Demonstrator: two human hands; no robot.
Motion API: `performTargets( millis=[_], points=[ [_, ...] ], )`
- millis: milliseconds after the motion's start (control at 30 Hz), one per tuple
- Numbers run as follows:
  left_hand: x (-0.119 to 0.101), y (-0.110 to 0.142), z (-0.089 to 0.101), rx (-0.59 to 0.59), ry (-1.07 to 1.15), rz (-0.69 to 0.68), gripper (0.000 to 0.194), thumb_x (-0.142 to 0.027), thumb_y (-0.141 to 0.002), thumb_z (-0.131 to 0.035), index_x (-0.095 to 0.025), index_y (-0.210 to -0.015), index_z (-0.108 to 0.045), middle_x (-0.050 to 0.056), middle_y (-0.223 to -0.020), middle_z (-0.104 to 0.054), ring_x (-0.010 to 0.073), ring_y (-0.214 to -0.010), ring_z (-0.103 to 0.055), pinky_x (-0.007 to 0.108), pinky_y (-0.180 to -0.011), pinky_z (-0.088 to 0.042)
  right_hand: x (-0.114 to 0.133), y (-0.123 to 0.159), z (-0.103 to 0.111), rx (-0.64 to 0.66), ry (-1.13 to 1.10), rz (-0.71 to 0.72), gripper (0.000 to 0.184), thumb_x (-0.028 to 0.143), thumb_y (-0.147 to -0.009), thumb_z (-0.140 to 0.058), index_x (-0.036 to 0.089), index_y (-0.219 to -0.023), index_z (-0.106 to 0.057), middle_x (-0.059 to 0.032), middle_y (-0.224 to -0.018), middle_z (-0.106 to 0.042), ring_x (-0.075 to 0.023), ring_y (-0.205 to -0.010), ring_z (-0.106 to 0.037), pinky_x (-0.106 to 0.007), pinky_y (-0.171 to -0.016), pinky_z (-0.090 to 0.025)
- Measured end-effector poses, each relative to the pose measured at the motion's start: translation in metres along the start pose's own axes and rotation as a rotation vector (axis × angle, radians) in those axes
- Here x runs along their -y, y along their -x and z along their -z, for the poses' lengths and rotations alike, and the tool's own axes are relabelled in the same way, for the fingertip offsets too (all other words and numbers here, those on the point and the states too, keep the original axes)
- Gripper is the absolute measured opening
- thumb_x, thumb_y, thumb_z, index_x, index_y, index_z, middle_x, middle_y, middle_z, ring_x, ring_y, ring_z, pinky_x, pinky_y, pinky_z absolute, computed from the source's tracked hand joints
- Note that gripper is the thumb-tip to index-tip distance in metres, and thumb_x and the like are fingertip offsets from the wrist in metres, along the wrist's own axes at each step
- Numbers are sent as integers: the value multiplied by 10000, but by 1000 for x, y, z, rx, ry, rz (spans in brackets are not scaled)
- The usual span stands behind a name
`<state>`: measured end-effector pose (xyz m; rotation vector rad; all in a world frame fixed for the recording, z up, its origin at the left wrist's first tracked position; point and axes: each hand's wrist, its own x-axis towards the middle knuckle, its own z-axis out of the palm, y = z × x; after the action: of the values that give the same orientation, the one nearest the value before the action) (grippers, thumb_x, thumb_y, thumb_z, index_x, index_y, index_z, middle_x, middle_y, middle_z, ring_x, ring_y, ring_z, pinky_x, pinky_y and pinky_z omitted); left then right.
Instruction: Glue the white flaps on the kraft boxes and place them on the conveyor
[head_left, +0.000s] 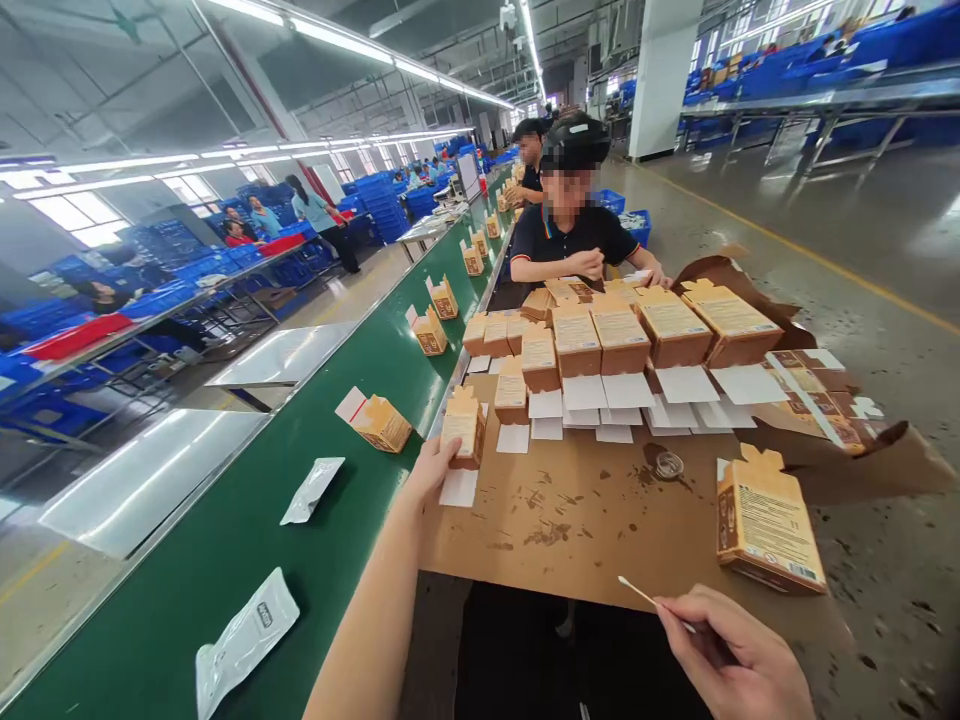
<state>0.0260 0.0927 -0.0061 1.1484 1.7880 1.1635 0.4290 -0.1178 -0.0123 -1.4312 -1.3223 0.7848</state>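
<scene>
My left hand (433,472) grips a small brown and tan carton (463,425) at the left edge of the cardboard-covered table, thumb on its near side. A white flap sticks out below that carton. Between thumb and fingers, my right hand (724,640) pinches a cotton swab (636,590), its white tip pointing left above the table's near edge. Behind my right hand stands a larger carton (772,525) of the same print. Near the middle of the cardboard (555,500) lies a small clear round dish (669,465), with wet dark spots around it.
Rows of cartons (619,335) with white flaps fill the table's far side. Left of it runs a green conveyor belt (360,360) carrying cartons and white pouches (251,635). Across the table sits a co-worker (574,225). Torn brown paper (885,460) hangs at the right.
</scene>
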Motion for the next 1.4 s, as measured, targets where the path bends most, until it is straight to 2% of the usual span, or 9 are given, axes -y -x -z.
performTargets(
  millis=[100, 200, 267, 467, 600, 800, 1033, 1200, 1400],
  points=[
    [6, 50, 0, 46, 252, 59, 601, -698, -859, -871, -270, -1280, -836, 165, -1423, -895, 426, -1382, -843, 581, -1153, -696, 1, 5, 3, -29, 7, -12, 250, 571, -962, -847, 451, -747, -894, -64, -592, -672, -330, -471, -660, -493, -417, -597],
    [16, 100, -9, 84, 545, 173, 708, -606, -787, -1023, -253, -1367, -823, 174, -1517, -862, 447, -1455, -812, 597, -1187, -689, 8, 5, -7, -25, 42, 63, 269, 466, -1035, -796, 398, -786, -873, -35, -603, -669, -285, -479, -651, -444, -434, -569],
    [20, 120, -21, 141, 568, 226, 784, -553, -708, -1121, -232, -1357, -820, 186, -1508, -861, 452, -1439, -815, 597, -1198, -682, 14, -1, -23, 13, 100, 169, 296, 370, -1092, -718, 362, -827, -850, -12, -628, -665, -251, -503, -658, -403, -470, -561],
    [25, 126, -45, 194, 357, 149, 846, -591, -666, -1180, -226, -1299, -752, 166, -1351, -883, 397, -1307, -856, 557, -1144, -699, 9, -18, -90, 188, 340, 383, 345, 121, -1091, -541, 284, -824, -684, 29, -679, -632, -174, -590, -654, -287, -601, -527],
    [24, 126, -46, 206, 322, 115, 841, -589, -690, -1170, -243, -1320, -732, 150, -1376, -873, 381, -1307, -857, 538, -1148, -692, -2, -17, -104, 268, 366, 400, 364, 32, -1046, -526, 270, -774, -577, 38, -708, -606, -152, -631, -619, -267, -646, -452],
    [32, 130, -54, 134, 357, 132, 960, -636, -585, -1179, -260, -1333, -708, 129, -1329, -874, 382, -1238, -864, 554, -1105, -701, -18, -18, -100, 328, 387, 436, 394, -5, -982, -606, 267, -723, -489, 50, -693, -542, -144, -633, -489, -297, -633, -343],
    [20, 142, -57, 123, 335, 68, 884, -628, -651, -1150, -271, -1325, -703, 123, -1355, -859, 364, -1255, -859, 516, -1089, -711, -21, -25, -95, 254, 390, 424, 388, 37, -1038, -598, 273, -734, -543, 48, -686, -555, -149, -637, -492, -294, -641, -389],
    [18, 166, -57, 78, 196, -52, 849, -557, -703, -1122, -267, -1365, -676, 146, -1377, -829, 387, -1321, -842, 522, -1114, -698, -13, -15, -67, 141, 341, 391, 379, 109, -1117, -586, 274, -779, -629, 50, -684, -568, -145, -617, -519, -280, -637, -439],
    [42, 185, -62, -14, -78, -96, 854, -667, -700, -1061, -311, -1297, -565, 87, -1209, -816, 367, -1092, -867, 456, -856, -700, -6, 3, -38, 39, 252, 306, 350, 146, -1100, -672, 276, -776, -674, 66, -645, -543, -138, -547, -487, -289, -550, -409]
  ],
)
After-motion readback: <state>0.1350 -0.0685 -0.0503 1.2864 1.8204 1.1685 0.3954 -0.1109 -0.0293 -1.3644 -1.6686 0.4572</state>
